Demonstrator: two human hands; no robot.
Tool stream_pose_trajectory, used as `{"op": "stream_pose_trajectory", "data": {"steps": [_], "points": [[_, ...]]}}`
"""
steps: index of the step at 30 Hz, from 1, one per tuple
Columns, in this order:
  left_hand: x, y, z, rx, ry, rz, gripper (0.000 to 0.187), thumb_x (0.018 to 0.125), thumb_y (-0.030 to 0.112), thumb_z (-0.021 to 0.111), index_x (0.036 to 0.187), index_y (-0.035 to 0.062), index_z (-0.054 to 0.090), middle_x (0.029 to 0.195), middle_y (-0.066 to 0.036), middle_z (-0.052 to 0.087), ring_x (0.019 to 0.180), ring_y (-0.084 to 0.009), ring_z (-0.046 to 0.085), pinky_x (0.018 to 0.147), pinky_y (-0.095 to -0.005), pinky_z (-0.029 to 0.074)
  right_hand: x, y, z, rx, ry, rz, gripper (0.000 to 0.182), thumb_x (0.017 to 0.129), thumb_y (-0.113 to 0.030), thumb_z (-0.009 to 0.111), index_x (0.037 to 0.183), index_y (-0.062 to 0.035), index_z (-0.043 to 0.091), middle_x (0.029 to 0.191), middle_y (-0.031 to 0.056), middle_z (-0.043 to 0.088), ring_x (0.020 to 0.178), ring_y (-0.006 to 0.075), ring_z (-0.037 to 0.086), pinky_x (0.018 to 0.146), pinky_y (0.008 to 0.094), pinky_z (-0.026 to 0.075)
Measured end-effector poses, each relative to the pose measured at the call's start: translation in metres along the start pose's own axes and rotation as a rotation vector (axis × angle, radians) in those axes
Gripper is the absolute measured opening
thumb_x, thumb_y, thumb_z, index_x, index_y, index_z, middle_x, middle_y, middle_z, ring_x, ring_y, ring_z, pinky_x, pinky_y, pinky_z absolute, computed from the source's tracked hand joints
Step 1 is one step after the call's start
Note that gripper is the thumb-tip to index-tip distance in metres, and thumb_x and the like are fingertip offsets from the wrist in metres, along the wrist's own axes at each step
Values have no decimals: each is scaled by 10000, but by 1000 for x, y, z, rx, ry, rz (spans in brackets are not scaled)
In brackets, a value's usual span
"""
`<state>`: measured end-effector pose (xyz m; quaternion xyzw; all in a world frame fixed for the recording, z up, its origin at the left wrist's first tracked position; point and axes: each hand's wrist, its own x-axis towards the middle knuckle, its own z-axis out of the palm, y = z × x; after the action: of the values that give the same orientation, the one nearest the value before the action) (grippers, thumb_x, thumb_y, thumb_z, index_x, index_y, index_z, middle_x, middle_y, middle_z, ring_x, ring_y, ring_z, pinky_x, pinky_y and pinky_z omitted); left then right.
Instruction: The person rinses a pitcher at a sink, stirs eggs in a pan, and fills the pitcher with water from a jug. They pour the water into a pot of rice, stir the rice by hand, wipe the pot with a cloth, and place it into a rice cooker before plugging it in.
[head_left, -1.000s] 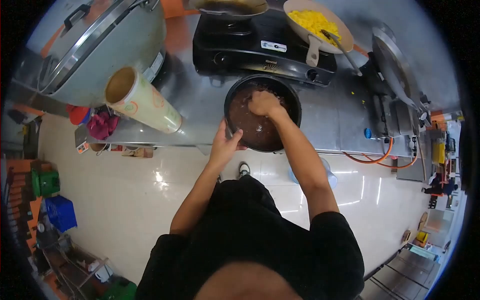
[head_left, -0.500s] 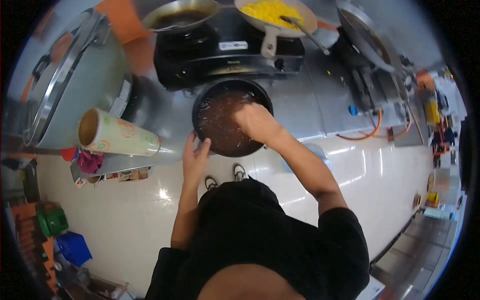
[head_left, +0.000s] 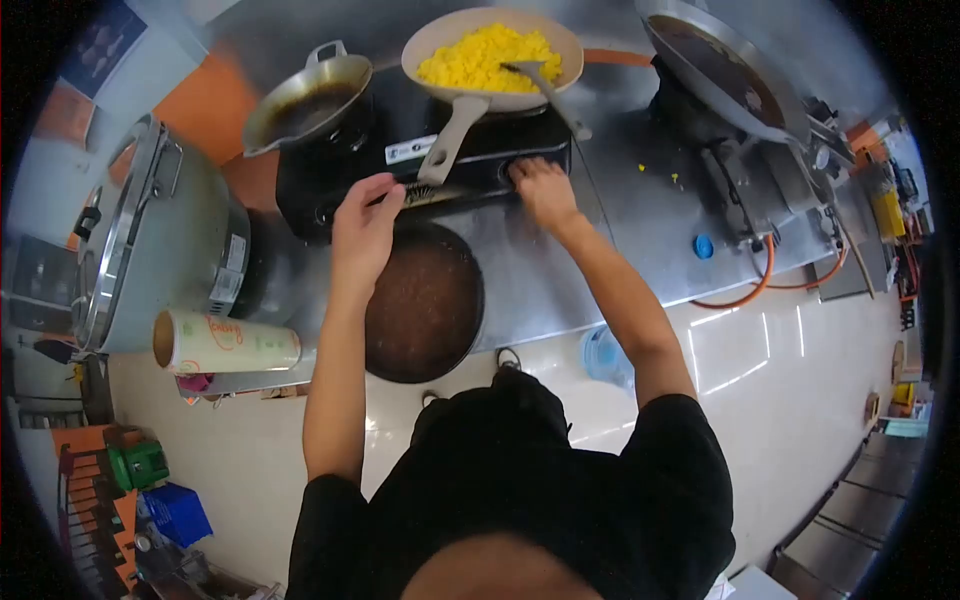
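Note:
My right hand (head_left: 545, 192) has its fingers closed around the right-hand knob of the black gas stove (head_left: 300, 185); the knob is mostly hidden under them. My left hand (head_left: 367, 225) is held beside the stove front, fingers apart and holding nothing, close to the end of a frying pan's beige handle (head_left: 455, 145). The beige frying pan (head_left: 420, 45) sits on the stove with yellow scrambled egg (head_left: 490, 58) and a grey spatula (head_left: 555, 100) in it. Below my hands, at the counter's front edge, stands a round black pan (head_left: 478, 320) of brownish liquid (head_left: 420, 300).
A metal pan (head_left: 335, 75) with dark residue stands on the stove's left. A big lidded pot (head_left: 165, 225) and a roll of plastic film (head_left: 235, 342) are at left. At right are a wok (head_left: 720, 65), blue cap (head_left: 703, 246) and orange gas hose (head_left: 755, 285).
My right hand has left the liquid in the black pan and moved up to the stove knob. My left hand has come off that pan's rim and risen toward the pan handle. The view has shifted.

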<state>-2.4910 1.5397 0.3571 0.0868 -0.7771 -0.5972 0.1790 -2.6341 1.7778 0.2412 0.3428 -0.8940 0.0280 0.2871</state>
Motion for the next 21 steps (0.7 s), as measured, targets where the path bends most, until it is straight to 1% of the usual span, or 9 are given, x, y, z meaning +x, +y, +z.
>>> {"op": "stream_pose_trajectory", "data": {"steps": [4,6,9,11,13,14,16,19,21], "points": [[40,15,36,-311,-155,-377,308,906,283,557,1094,41,581,961,-82,634,808,-173,630,684,-282,503,3,8,7,144,-97,16,241,848,-260,530,817,-51,646,860,131,640,863,286,617,761,394,495],[47,17,43,-400,-239,-450,345,926,292,508,1144,28,545,1003,-94,630,826,-189,633,685,-281,505,8,-7,2,302,-387,582,442,910,-377,459,740,-24,665,798,199,655,789,355,645,715,437,511],[61,14,48,-688,-405,-580,393,935,252,469,1206,-31,485,1052,-147,618,841,-226,626,633,-270,525,-4,5,5,379,-190,852,542,925,-422,428,708,11,671,755,222,651,683,408,639,646,461,509],[69,8,53,-799,-401,-638,357,896,215,531,1163,-22,533,1050,-154,630,862,-239,640,662,-309,542,3,36,-42,810,108,1015,486,924,-394,451,798,23,667,739,239,642,727,392,646,668,453,506],[68,20,57,-835,-362,-695,349,866,136,543,1168,-34,505,1037,-147,613,766,-191,612,582,-258,512,42,51,-120,986,7,1059,381,889,-334,524,991,20,621,786,259,637,809,364,650,684,452,504],[72,13,57,-976,-435,-747,314,855,105,544,1134,-33,506,993,-130,599,697,-154,565,536,-230,471,58,49,-139,981,4,1072,381,889,-334,524,991,20,621,786,259,637,809,364,650,684,452,504],[79,8,61,-1125,-525,-792,279,844,75,544,1100,-31,506,948,-112,585,629,-117,517,489,-202,430,91,45,-156,487,-159,534,333,848,-225,571,1087,6,570,725,212,630,687,381,636,637,424,497],[71,4,69,-1194,-485,-826,181,831,38,543,997,-18,500,856,-67,540,557,-68,414,431,-173,329,118,54,-135,164,-550,368,440,771,-182,617,1179,-48,519,925,264,626,922,368,620,754,461,498],[69,6,74,-1181,-422,-770,183,843,34,526,1012,-27,488,891,-84,544,551,-56,402,376,-148,300,128,87,-145,113,-556,279,309,793,-99,522,1091,-31,570,883,256,624,830,384,620,736,485,486]]}}
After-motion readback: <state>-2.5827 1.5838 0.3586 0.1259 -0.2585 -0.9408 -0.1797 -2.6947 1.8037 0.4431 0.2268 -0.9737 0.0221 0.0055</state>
